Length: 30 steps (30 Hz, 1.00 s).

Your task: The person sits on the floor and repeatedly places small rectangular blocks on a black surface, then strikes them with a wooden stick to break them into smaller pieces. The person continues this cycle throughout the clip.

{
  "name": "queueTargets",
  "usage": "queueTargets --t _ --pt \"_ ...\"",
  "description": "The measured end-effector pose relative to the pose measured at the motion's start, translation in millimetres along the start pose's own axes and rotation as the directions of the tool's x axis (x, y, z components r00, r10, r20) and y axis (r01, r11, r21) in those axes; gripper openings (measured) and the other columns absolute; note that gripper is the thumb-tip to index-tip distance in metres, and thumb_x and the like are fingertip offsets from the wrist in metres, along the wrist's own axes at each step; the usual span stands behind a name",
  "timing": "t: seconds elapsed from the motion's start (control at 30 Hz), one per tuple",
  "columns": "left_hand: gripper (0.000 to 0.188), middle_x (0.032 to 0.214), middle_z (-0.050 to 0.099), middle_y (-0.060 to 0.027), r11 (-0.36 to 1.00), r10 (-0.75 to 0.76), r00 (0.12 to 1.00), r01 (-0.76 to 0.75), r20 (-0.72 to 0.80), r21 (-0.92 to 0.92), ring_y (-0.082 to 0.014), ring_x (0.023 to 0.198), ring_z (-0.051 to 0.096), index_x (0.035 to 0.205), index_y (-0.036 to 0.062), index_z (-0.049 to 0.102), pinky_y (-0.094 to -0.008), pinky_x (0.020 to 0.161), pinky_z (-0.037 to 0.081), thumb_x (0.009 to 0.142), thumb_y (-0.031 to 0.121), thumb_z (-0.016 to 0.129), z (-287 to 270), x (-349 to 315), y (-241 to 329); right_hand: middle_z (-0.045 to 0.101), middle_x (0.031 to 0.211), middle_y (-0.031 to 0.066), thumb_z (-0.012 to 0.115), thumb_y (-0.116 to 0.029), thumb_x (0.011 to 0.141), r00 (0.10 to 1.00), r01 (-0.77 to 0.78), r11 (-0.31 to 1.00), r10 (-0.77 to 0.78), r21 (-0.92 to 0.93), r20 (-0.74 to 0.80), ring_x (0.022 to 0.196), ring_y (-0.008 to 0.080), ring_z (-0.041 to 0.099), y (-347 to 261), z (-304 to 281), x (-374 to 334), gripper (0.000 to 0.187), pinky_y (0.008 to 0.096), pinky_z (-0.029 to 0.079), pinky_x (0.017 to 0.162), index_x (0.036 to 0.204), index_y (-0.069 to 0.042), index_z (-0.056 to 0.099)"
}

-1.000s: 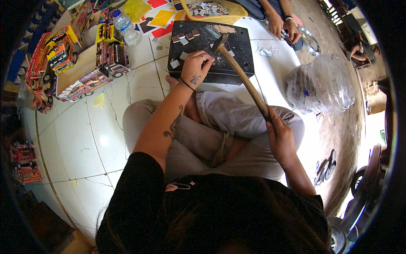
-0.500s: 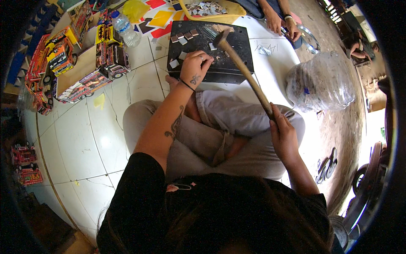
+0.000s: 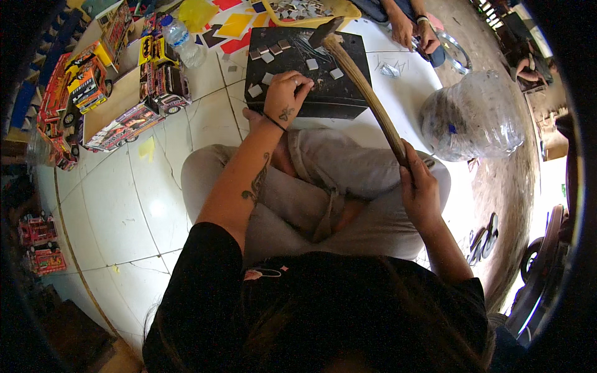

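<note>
My right hand [image 3: 420,191] is wrapped round the lower end of a hammer's wooden handle [image 3: 368,93]. The dark hammer head [image 3: 326,33] is up over the far part of a low black block [image 3: 336,107] on the tiled floor. My left hand [image 3: 287,94] is over the block's near left part, thumb and fingers pinched together; what is between them, if anything, is too small to make out. Small square pieces, some silvery like this piece [image 3: 312,64] and some brown, lie scattered on the block. Thin metal nails or wires [image 3: 302,43] lie near the hammer head.
A yellow tray [image 3: 311,23] of small square pieces is beyond the block. Another person's hands [image 3: 413,37] are at the far right, near a plastic-wrapped bundle [image 3: 472,118]. Colourful toy trucks [image 3: 165,90] and a water bottle [image 3: 183,42] stand to the left.
The hammer head has moved up and away from me, uncovering more of the block's top and a square piece there. My right hand has shifted slightly right; my left hand has hardly moved.
</note>
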<state>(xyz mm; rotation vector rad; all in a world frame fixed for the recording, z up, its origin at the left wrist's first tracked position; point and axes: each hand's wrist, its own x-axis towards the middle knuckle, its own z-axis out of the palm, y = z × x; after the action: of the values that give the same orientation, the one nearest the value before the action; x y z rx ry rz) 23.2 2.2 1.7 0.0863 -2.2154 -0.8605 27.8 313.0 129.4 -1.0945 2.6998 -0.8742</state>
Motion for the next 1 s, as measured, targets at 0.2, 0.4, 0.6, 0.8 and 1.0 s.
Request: queueTargets --t 0.2,0.4,0.6,0.8,1.0 --pt "0.016 0.082 0.065 -0.0117 0.998 -0.01 0.999 0.008 0.038 0.059 -0.0272 0.076 0.061 0.087 0.002 0.068 -0.0362 0.07 0.048 0.084 0.018 0.066 -2 0 -2 0.059 0.114 0.022 0.049 -0.01 0.093 0.998 -0.06 0.998 0.06 0.011 0.031 0.101 0.0368 0.06 22 8 13 0.046 0.0411 0.047 0.087 0.138 -0.013 0.04" --pt "0.02 0.082 0.065 -0.0103 0.989 -0.145 0.987 0.146 0.074 -0.014 -0.0231 0.075 0.062 0.095 0.0025 0.068 -0.0344 0.068 0.048 0.083 0.018 0.067 -4 5 5 0.055 0.102 0.0187 0.048 -0.011 0.091 0.981 -0.183 0.932 0.152 -0.312 -0.123 0.085 0.038 0.061 60 36 94 0.049 0.0457 0.051 0.074 0.139 -0.015 0.037" --pt "0.018 0.077 0.069 -0.0065 0.604 -0.575 0.762 0.642 0.299 -0.472 -0.0119 0.063 0.064 0.092 0.0003 0.067 -0.0228 0.057 0.047 0.079 0.012 0.069 -15 82 -34 0.053 0.106 0.0183 0.055 -0.011 0.086 0.968 -0.25 0.911 0.234 -0.328 -0.088 0.094 0.0391 0.057 66 63 122 0.051 0.047 0.048 0.078 0.136 -0.016 0.041" --pt "0.041 0.102 0.065 -0.014 0.762 -0.52 0.819 0.573 0.243 -0.302 -0.0271 0.092 0.064 0.11 0.0017 0.061 -0.0319 0.078 0.05 0.081 0.03 0.067 -22 161 -79 0.056 0.111 0.0148 0.063 -0.016 0.081 0.975 0.146 0.923 -0.195 -0.356 -0.105 0.105 0.0326 0.054 42 77 181 0.039 0.0431 0.043 0.089 0.119 -0.011 0.056" --pt "0.036 0.117 0.06 -0.0106 0.792 -0.433 0.835 0.173 0.339 0.585 -0.0275 0.113 0.052 0.104 0.0127 0.067 -0.0414 0.089 0.044 0.075 0.034 0.07 -27 106 -75 0.065 0.101 0.0148 0.064 -0.023 0.078 0.973 0.209 0.841 -0.231 -0.499 0.019 0.099 0.0305 0.06 10 125 288 0.028 0.0418 0.046 0.087 0.102 -0.011 0.066"
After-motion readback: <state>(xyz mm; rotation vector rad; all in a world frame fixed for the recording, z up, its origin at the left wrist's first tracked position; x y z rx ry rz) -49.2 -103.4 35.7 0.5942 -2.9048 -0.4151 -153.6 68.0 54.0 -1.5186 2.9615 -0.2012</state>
